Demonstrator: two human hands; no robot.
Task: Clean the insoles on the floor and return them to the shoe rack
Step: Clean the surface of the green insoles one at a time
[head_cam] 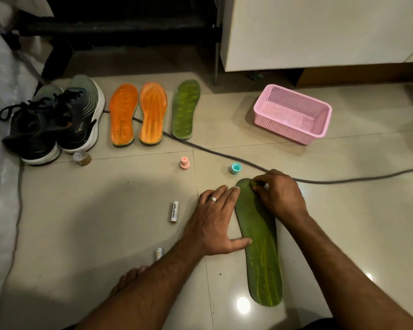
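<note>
The green insole point(260, 244) lies flat on the floor point(105, 222), long axis running away from the person. The left hand point(215, 222) presses its near-left edge with straight fingers; the right hand point(279, 194), at the far toe end, pinches something small against it.

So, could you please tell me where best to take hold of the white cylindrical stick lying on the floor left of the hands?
Probably pinch the white cylindrical stick across its middle from above; it lies flat on the tile floor, its long sides unobstructed.
</note>
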